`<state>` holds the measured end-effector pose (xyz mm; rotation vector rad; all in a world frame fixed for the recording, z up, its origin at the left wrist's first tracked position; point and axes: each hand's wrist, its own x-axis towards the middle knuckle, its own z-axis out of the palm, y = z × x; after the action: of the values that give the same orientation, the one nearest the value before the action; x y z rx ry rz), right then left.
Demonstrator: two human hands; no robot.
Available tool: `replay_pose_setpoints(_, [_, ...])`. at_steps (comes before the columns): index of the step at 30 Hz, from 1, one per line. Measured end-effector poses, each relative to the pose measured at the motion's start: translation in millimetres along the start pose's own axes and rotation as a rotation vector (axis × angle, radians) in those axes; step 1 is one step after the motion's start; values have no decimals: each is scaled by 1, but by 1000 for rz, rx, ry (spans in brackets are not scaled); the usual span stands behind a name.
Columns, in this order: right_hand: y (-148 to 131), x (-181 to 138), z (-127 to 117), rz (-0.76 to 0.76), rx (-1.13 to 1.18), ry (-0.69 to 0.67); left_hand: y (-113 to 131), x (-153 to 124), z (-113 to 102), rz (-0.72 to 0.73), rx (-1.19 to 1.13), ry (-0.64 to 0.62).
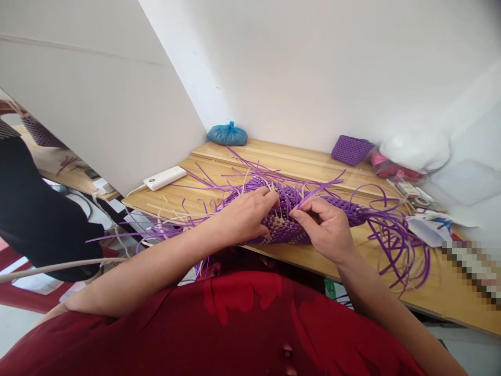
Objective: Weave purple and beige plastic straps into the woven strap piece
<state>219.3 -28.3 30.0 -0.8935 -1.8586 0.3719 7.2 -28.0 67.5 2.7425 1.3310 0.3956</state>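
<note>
Red shirt (pixel 242 324) before shaggy, cream-flecked purple weave (pixel 289 233), strip (pixel 321 187) between right fingers (pixel 307 222), left fingers (pixel 269 198) apart on the weave.

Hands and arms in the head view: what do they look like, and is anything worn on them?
The left hand and right hand are bare, with no gloves visible. The forearms show no sleeves, watch or bracelet. The top is dark red with brighter red patches.

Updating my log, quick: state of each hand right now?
Left hand: on the woven piece, fingers bent; grip can't be told.
Right hand: closed, pinching a purple strip.
</note>
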Motion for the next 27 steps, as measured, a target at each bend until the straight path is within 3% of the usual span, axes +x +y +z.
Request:
replay_pose_setpoints(12, [11,10,-3,86,55,22,9,15,7,-77,105,-64])
replay_pose_setpoints(21, [15,13,-2,141,57,-8,1,41,15,-136,-99,-98])
replay_pose_setpoints(24, [9,29,-21,236,173,-23,-8,51,14,-97,-195,-184])
replay_pose_setpoints(27, [0,55,-66,263,218,149,-13,56,5,-75,-142,-163])
